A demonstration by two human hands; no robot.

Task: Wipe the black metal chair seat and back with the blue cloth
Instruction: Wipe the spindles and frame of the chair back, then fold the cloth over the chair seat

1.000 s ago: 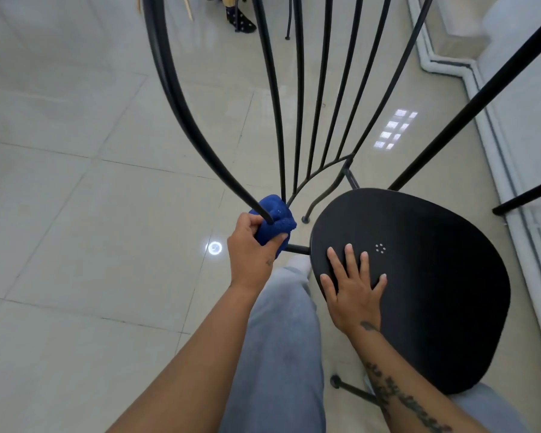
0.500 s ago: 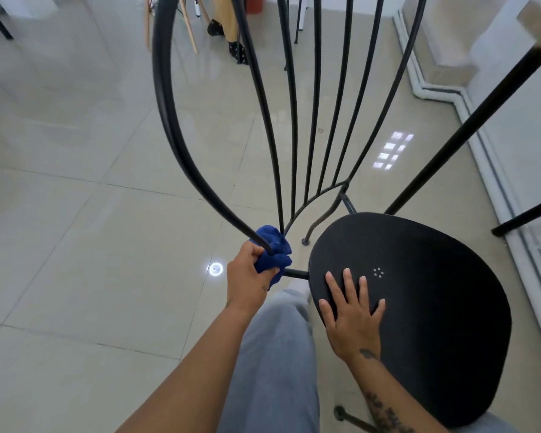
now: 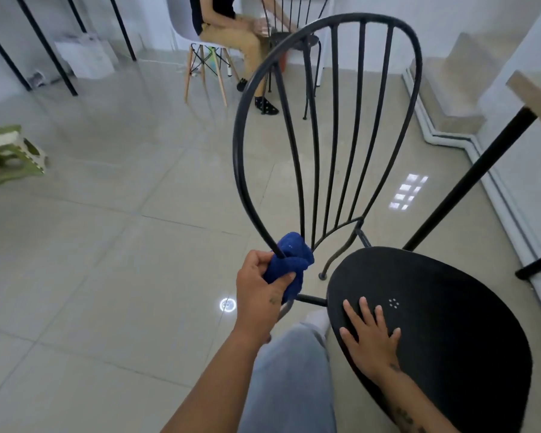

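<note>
The black metal chair stands in front of me, its round seat [image 3: 444, 323] at lower right and its hooped back [image 3: 241, 126] with thin upright bars rising at centre. My left hand [image 3: 256, 285] grips the blue cloth [image 3: 289, 260], which is wrapped round the lowest part of the back's left outer bar, just above the seat rail. My right hand [image 3: 369, 335] lies flat on the near left part of the seat, fingers spread.
A seated person [image 3: 231, 29] on a white chair with wooden legs is at the back. A second black chair [image 3: 297, 39] stands beside them. A table leg [image 3: 469, 179] slants at the right under a wooden tabletop [image 3: 534, 98]. A green stool [image 3: 10, 154] sits far left on the tiled floor.
The view has tilted up, bringing the whole chair back and the room into sight. My left hand keeps the cloth at the bar's bottom; my right hand stays on the seat.
</note>
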